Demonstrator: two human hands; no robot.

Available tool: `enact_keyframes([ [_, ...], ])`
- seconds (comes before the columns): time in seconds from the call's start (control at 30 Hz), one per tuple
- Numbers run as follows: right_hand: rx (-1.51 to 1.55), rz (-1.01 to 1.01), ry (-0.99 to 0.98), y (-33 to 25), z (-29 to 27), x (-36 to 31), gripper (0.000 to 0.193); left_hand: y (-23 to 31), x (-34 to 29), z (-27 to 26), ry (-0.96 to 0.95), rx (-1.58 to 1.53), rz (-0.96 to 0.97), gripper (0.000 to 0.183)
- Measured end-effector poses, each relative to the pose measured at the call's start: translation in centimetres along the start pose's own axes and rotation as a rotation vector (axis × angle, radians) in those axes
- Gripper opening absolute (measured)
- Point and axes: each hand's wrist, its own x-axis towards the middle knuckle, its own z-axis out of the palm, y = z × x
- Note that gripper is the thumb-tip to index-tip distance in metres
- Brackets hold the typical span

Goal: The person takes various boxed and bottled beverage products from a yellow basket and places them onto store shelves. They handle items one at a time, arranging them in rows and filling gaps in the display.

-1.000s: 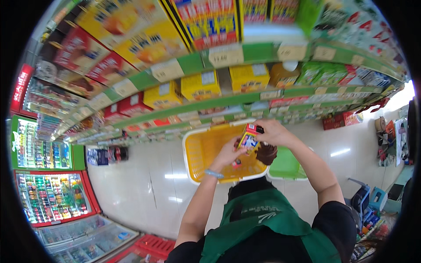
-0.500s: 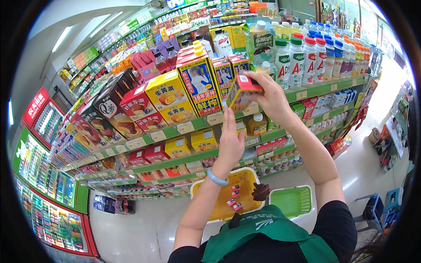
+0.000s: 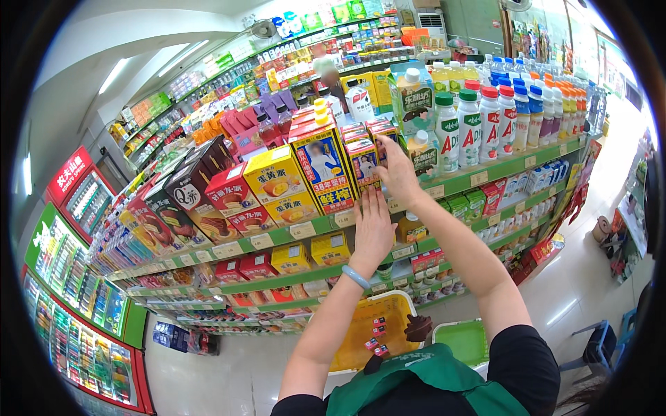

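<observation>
A small navy, yellow and red drink carton [image 3: 364,164] stands upright at the shelf front. To its left is a larger carton [image 3: 322,170] of similar print. My left hand [image 3: 374,225] is open, its fingers stretched out flat and the fingertips against the small carton's lower front. My right hand [image 3: 400,170] bends around that carton's right side, fingers near its top corner and thumb lower down. The right hand partly hides another small carton [image 3: 382,129] behind it. A pale bangle [image 3: 356,277] circles my left wrist.
Yellow pie boxes [image 3: 276,175] and red boxes [image 3: 234,191] line the shelf on the left. Several white drink bottles [image 3: 469,132] stand to the right. A yellow basket [image 3: 406,298] and a green basket [image 3: 463,340] sit on the floor below me.
The right hand has brought the small carton from mid-air in front of the shelf onto it. The left hand has moved from beside the carton to its lower front. My view has tilted up slightly.
</observation>
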Motion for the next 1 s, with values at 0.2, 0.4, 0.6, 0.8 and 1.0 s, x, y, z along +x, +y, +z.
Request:
enact_keyframes([
  [0.2,-0.165,0.177,-0.009,2.2,1.5,-2.8,0.034,0.5,1.1,0.3,-0.005,0.054,-0.07,0.081],
  [0.4,-0.225,0.131,0.003,2.3,1.8,-3.2,0.033,1.1,1.0,0.8,0.025,0.058,-0.161,0.082],
  [0.6,-0.205,0.082,0.041,2.9,2.0,-3.6,0.031,0.8,1.3,1.2,0.055,0.052,-0.138,0.085],
  [0.8,-0.213,0.058,0.062,3.5,2.0,-4.0,0.024,0.2,1.2,-0.4,-0.005,-0.029,-0.094,0.082],
  [1.0,-0.231,0.105,0.021,3.0,1.5,-3.7,0.019,0.7,1.1,-1.2,-0.01,-0.028,-0.106,0.079],
])
